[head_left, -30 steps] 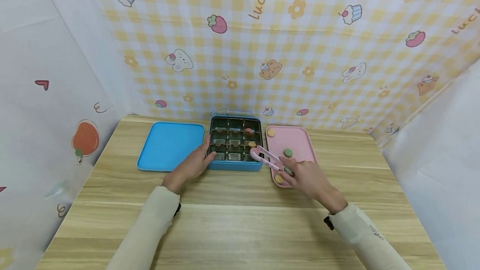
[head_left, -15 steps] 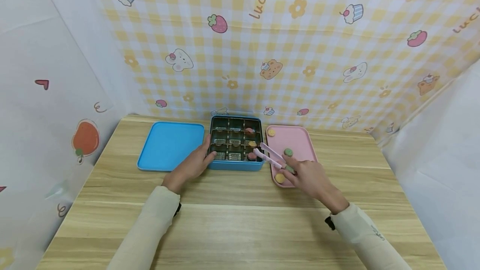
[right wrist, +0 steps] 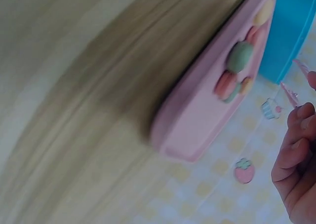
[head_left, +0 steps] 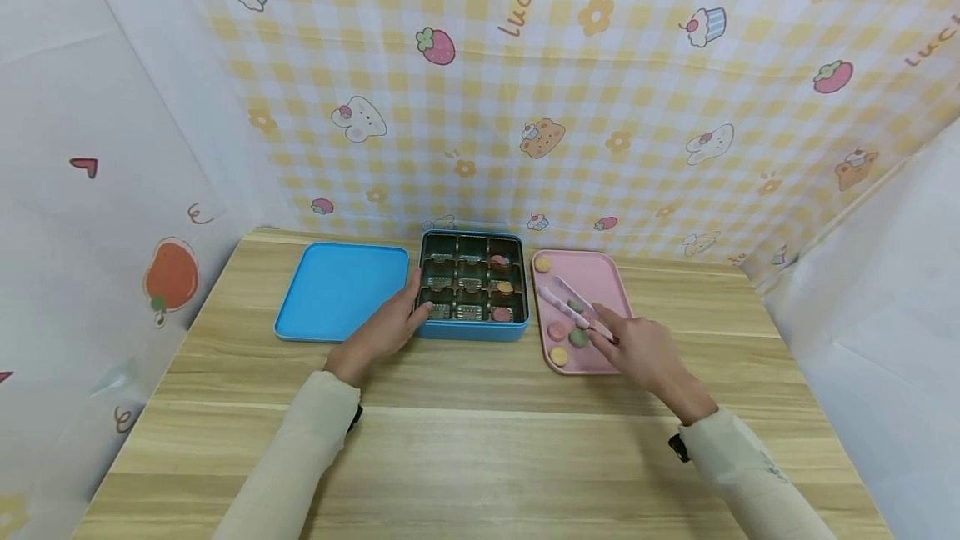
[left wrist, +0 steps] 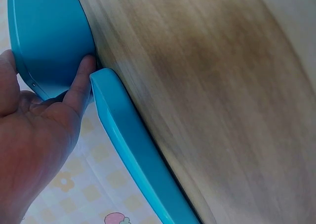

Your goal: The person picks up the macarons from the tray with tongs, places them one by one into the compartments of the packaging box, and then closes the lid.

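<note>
The person's right hand [head_left: 645,348] pinches a pair of pink tongs [head_left: 562,304] between thumb and fingers. The tips of the tongs stand apart with nothing between them, over the left part of a pink tray [head_left: 596,273]; whether they touch it cannot be told.

Six macarons lie on the tray. A yellow macaron [head_left: 542,264] sits in the far left corner; a far green macaron [head_left: 575,307] shows between the arms of the tongs; a pink macaron [head_left: 557,331] lies just left of a near green macaron [head_left: 578,338]; and a second yellow macaron [head_left: 558,356] is in the near left corner. Another pink macaron [right wrist: 226,85], partly hidden from the head view, shows clearly in the right wrist view.

The left hand [head_left: 386,327] rests against the left side of a blue tin [head_left: 474,331], thumb spread from the fingers, thumb at the near corner and a straight finger along the wall. Inside, a nine-compartment liner carries three macarons in its right column: pink at the back, yellow in the middle, pink in front.

A flat blue lid [head_left: 345,290] lies left of the tin on the wood-grained bench [head_left: 480,440], before a yellow checked cloth [head_left: 480,90].
</note>
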Tool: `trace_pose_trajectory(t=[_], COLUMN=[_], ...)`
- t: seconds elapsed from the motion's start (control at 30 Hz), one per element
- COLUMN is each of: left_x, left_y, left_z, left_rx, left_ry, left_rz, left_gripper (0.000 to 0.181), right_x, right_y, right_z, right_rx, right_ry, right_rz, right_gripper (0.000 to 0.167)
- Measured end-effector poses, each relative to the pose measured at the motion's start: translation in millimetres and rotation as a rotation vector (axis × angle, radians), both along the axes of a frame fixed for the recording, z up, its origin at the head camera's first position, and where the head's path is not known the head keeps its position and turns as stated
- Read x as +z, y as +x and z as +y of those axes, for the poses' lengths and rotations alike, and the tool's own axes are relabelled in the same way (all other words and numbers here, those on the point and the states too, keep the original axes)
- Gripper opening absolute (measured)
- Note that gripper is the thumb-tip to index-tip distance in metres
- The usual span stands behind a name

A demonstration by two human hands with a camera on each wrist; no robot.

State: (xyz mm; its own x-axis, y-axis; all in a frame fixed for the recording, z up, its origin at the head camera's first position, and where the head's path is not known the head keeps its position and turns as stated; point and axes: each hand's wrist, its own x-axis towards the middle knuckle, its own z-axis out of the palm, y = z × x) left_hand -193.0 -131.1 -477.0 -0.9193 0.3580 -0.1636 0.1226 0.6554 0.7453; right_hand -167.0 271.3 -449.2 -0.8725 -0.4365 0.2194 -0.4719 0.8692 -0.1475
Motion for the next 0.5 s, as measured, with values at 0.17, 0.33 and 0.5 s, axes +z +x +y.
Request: trace_pose_trajectory(t=[0.17, 0.33, 0.5], left_x=[0.3, 0.5, 0.9], left_y=[-0.2, 0.1, 0.5], left_z=[-0.6, -0.3, -0.1], left_rx=[0.000, -0.001, -0.007], left_ry=[0.002, -0.001, 0.001], left_rz=[-0.003, -0.003, -0.002], left_gripper=[0.074, 0.074, 0.073], right_x=[-6.5, -12.4, -14.2], right_y=[-0.5, -0.7, 0.7], right_z=[13.2, 25.0, 33.8], right_rx=[-0.043, -0.085, -0.131], right_ry=[0.017, 0.045, 0.079], right_rz=[-0.040, -0.082, -0.100], right_gripper=[0.045, 0.046, 0.046])
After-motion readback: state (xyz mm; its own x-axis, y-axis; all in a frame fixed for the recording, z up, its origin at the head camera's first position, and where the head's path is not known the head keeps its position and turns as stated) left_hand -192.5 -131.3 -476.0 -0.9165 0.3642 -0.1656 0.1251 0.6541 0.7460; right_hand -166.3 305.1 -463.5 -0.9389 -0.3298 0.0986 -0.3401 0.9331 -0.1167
